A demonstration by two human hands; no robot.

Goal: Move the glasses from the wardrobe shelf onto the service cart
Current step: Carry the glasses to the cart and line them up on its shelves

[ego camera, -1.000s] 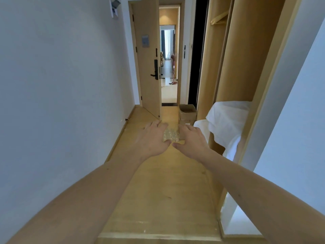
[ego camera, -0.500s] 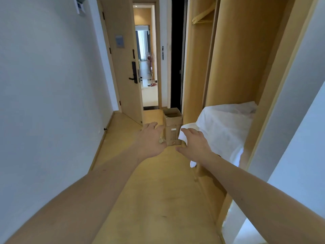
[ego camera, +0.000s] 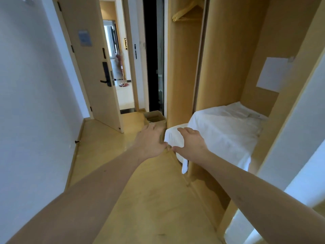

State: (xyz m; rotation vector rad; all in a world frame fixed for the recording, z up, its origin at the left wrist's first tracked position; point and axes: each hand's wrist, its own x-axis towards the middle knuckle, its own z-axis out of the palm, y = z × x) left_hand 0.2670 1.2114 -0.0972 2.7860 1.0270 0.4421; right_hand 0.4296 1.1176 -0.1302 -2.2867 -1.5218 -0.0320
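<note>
Wood door (ego camera: 91,67): stands open, far left.
Left hand (ego camera: 151,140): fingers curled; contents hidden.
Glasses: none visible; possibly cupped between both hands, cannot tell.
Right hand (ego camera: 190,143): fingers curled; nearer white cloth (ego camera: 226,127) covering wardrobe shelf (ego camera: 198,166).
Cart: unseen.

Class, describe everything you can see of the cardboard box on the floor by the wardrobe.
The cardboard box is plain brown, open at the top with its flaps raised, and stands upright on the wooden floor beside the wardrobe's end panel, near the doorway. Its inside is too dark to show contents. The person's left hand hides its lower part in this view; whether it touches the box cannot be told.
</note>
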